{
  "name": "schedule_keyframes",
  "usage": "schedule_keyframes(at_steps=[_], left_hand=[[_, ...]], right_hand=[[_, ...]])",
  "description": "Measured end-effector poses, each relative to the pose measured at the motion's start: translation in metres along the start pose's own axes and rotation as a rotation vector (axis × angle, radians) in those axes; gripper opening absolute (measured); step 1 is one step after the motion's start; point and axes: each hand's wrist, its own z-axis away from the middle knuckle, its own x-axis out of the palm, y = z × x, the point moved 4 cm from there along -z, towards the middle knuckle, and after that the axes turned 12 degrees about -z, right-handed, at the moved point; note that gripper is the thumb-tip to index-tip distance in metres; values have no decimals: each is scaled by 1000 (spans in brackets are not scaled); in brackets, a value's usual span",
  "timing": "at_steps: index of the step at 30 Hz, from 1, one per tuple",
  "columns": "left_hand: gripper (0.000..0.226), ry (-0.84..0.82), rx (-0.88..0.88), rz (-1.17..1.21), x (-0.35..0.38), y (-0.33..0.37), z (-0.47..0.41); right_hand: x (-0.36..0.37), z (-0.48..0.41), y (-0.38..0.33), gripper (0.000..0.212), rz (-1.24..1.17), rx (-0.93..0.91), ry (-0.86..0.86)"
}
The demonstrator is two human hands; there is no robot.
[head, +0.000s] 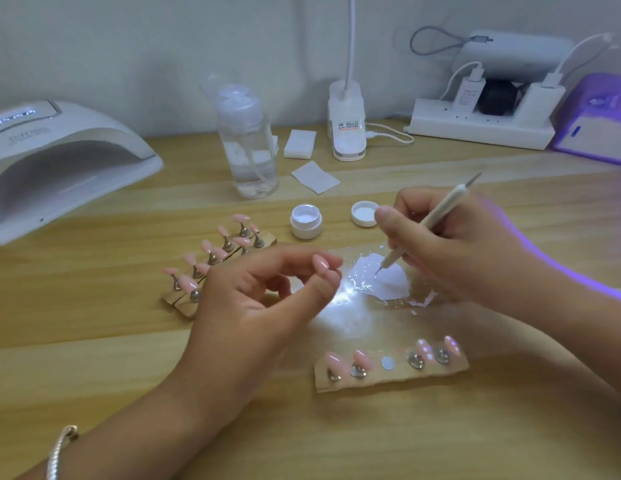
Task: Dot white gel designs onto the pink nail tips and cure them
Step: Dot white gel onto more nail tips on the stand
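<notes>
My right hand (451, 244) grips a white dotting pen (437, 216), its tip down in a smear of white gel on a clear palette sheet (378, 282). My left hand (267, 306) pinches one pink nail tip (321, 263) between thumb and forefinger, just left of the palette. An open jar of white gel (305, 221) and its lid (364, 213) stand behind the palette. Near me a wooden holder strip (392, 374) carries several pink tips and one bare white pad. Two more wooden holders (212, 261) with pink tips lie to the left.
A white curing lamp (59, 157) sits at the far left, a second purple-lit lamp (596, 123) at the far right. A clear pump bottle (248, 143), wipe pads (314, 176), a desk-lamp base (347, 123) and a power strip (482, 123) line the back.
</notes>
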Motion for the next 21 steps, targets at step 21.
schedule_keyframes(at_steps=[21], left_hand=[[8, -85, 4, -175, 6, -1, 2]], right_hand=[[2, 4, 9, 40, -77, -43, 49]])
